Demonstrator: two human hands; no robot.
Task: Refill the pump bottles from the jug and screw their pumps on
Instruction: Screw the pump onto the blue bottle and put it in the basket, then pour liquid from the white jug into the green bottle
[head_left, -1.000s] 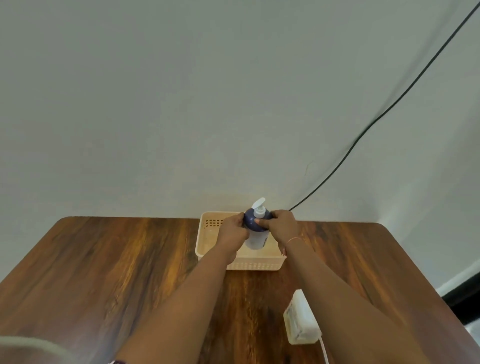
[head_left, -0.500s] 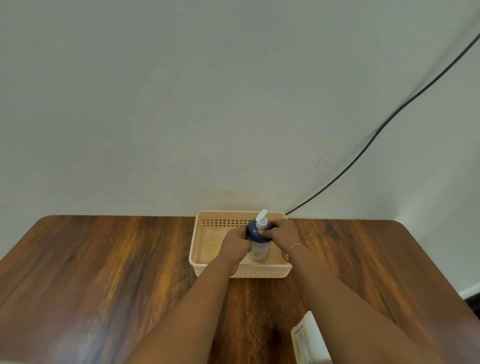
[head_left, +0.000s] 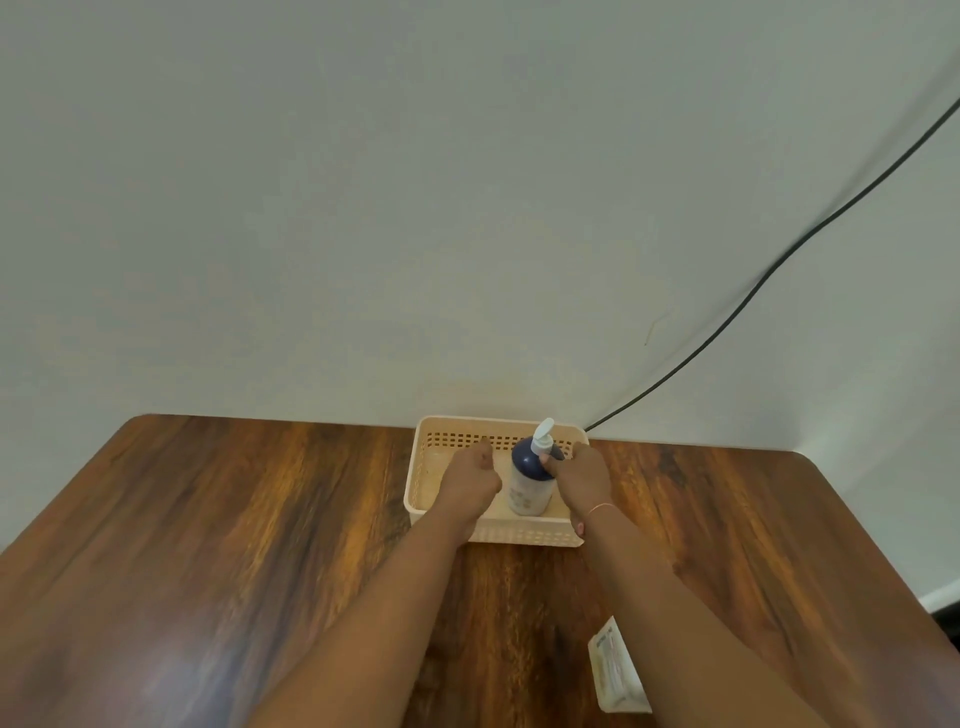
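A pump bottle (head_left: 529, 483) with a dark blue shoulder, pale body and white pump head stands upright inside a cream perforated basket (head_left: 519, 535) at the table's far edge. My right hand (head_left: 584, 475) holds the bottle at its blue shoulder, thumb against it. My left hand (head_left: 470, 480) is a loose fist just left of the bottle, apart from it, with nothing in it. No jug is in view.
The wooden table (head_left: 234, 545) spreads wide to the left and right of the basket. A white box-like object (head_left: 615, 670) lies near my right forearm at the lower right. A black cable (head_left: 753, 291) runs down the wall behind the basket.
The bottle has gone down into the basket and now stands on its floor. My left hand has let go of it and moved a little left; my right hand stays on it.
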